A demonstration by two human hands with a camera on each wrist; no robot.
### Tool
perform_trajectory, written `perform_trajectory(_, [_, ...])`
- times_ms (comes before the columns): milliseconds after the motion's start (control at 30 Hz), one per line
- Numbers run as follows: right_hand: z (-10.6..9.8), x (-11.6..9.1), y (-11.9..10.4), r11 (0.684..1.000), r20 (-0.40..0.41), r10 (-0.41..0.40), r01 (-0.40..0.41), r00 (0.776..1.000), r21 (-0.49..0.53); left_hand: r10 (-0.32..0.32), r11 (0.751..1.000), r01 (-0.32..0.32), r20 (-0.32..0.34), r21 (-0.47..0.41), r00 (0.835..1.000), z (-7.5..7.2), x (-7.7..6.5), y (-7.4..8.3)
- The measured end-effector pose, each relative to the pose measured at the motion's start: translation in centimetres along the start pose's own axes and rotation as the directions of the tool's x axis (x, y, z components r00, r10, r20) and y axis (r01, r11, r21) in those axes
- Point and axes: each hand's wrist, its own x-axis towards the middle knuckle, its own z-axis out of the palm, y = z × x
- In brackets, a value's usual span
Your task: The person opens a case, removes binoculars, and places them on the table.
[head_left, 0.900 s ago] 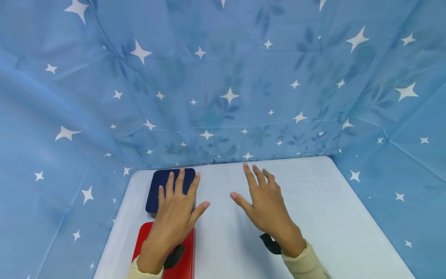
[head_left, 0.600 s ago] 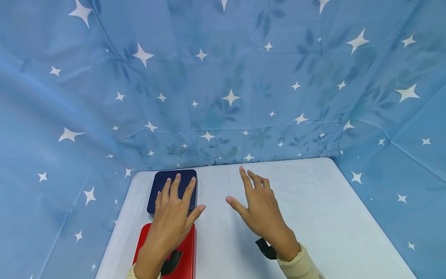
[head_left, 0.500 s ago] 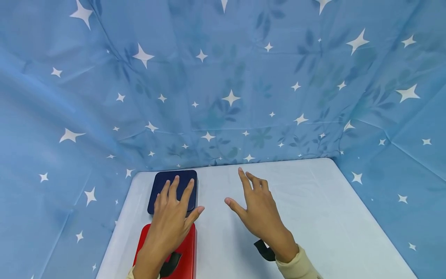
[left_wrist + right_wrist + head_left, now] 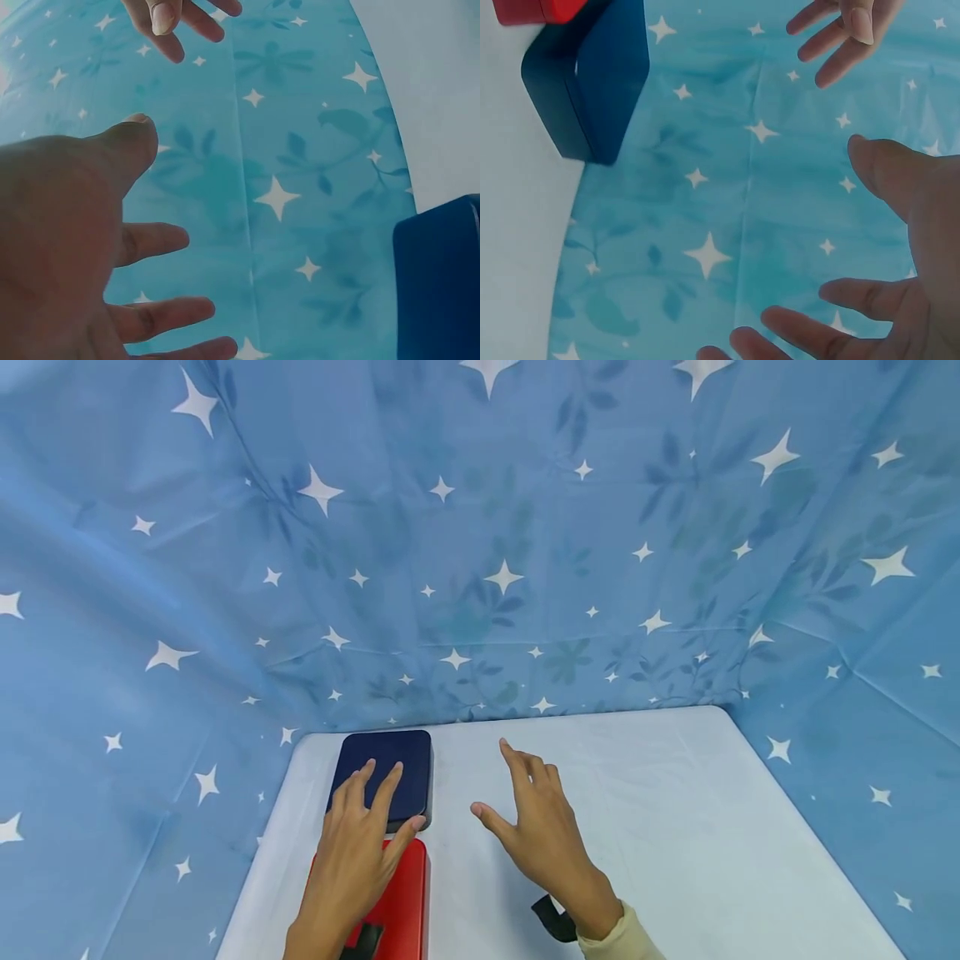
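Note:
Holding nothing, my left hand (image 4: 348,852) hovers with spread fingers over a red box (image 4: 408,893), its fingertips overlapping the near part of a navy-blue box (image 4: 411,768) in the head view. The navy box has rounded corners and a flat top; the red one sits just nearer to me, partly hidden under the hand and wrist. To the right, my right hand (image 4: 543,835) is raised over the white table, thumb apart and fingers loosely bent, with nothing in it. The left wrist view shows an empty palm (image 4: 52,232), and the navy box (image 4: 592,90) appears in the right wrist view.
A white-covered table (image 4: 675,827) reaches back to a blue curtain (image 4: 510,527) with white stars and leaf prints, which also hangs along both sides. Dark straps (image 4: 555,918) are on the wrists, and a beige sleeve (image 4: 618,939) covers the right forearm.
Both hands have drawn back toward me and slightly left, their fingers bending a little more. The head view has shifted slightly, while both boxes stay in place on the table.

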Motion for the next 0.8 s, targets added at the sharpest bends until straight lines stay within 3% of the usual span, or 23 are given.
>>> perform_trajectory(400, [2.6,-1.3,-1.0,0.998,0.024,0.016,-0.018,1.0,0.054,-0.094,0.995,0.093,-0.034,-0.024,0.995,0.7,-2.1,-1.5])
perform_trajectory(633, [4.0,-2.1,-1.7,0.994,0.039,0.014,-0.018,0.999,0.106,-0.153,0.988,0.153,-0.06,-0.01,0.986,1.2,-3.6,-2.3])
perform_trajectory(800, [5.5,-2.8,-1.9,0.987,0.082,0.032,-0.045,0.996,0.155,-0.211,0.977,0.211,-0.042,-0.02,0.976,1.4,-4.5,-2.7])
